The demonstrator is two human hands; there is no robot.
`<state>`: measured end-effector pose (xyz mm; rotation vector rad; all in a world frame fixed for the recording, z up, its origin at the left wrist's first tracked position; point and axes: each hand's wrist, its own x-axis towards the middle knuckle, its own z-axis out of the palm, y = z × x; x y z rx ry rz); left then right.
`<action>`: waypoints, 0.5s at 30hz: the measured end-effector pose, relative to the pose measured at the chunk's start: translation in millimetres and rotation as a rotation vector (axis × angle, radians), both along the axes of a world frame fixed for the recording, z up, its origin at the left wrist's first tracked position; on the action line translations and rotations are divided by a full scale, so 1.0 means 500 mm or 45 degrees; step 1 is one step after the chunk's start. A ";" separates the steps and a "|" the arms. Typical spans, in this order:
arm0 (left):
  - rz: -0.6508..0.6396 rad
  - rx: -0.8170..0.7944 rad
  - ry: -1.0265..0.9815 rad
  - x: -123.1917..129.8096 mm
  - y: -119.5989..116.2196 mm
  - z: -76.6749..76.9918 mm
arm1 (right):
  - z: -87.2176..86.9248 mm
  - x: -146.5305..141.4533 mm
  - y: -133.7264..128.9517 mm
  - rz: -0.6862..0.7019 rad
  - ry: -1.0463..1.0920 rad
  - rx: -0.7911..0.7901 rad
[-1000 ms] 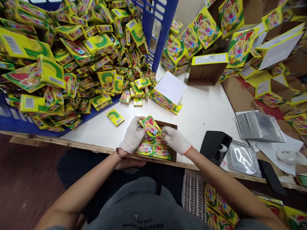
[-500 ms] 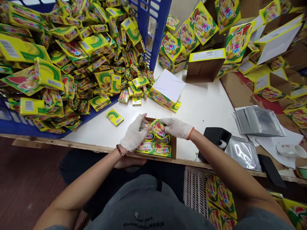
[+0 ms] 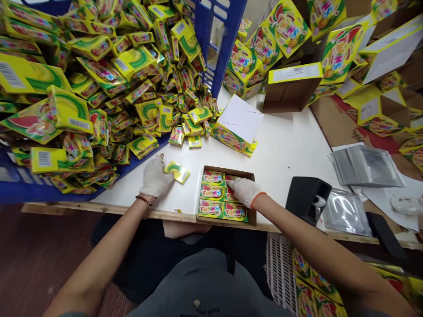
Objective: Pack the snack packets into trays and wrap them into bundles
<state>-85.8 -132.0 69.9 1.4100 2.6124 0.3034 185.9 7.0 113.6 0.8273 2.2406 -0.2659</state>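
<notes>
My left hand (image 3: 156, 177), in a white knit glove, is at the left on the table, its fingers closed at the near end of a small yellow-green carton (image 3: 178, 172). The carton is slightly blurred. My right hand (image 3: 245, 192), gloved too, reaches into an open brown-walled display box (image 3: 201, 180) by the table's front edge. Its fingers stretch down over the small "Twins" cartons (image 3: 211, 208) lying inside in two columns, pressing on the right one and partly hiding it.
A blue basket (image 3: 224, 39) heaped with small cartons (image 3: 132, 59) fills the left. A white-topped display box (image 3: 239, 116) stands beyond my hands. More open display boxes (image 3: 292, 92) pile up at the right back. A black dispenser (image 3: 306, 198), clear sleeves (image 3: 366, 165) and a phone (image 3: 385, 235) lie at the right.
My left hand has left the box and moved left to the loose carton, which has shifted right. The carton between my hands now lies in the box under my right hand. The view has shifted slightly.
</notes>
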 end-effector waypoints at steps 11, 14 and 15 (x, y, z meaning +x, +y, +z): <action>-0.812 -0.027 -0.008 0.019 0.023 -0.022 | -0.027 0.006 0.008 -0.010 0.111 -0.068; -0.543 0.024 -0.224 0.016 0.024 -0.002 | -0.025 0.014 0.012 -0.029 0.159 -0.059; -0.398 0.107 -0.384 0.017 0.017 0.008 | -0.022 0.016 0.011 -0.050 0.223 -0.057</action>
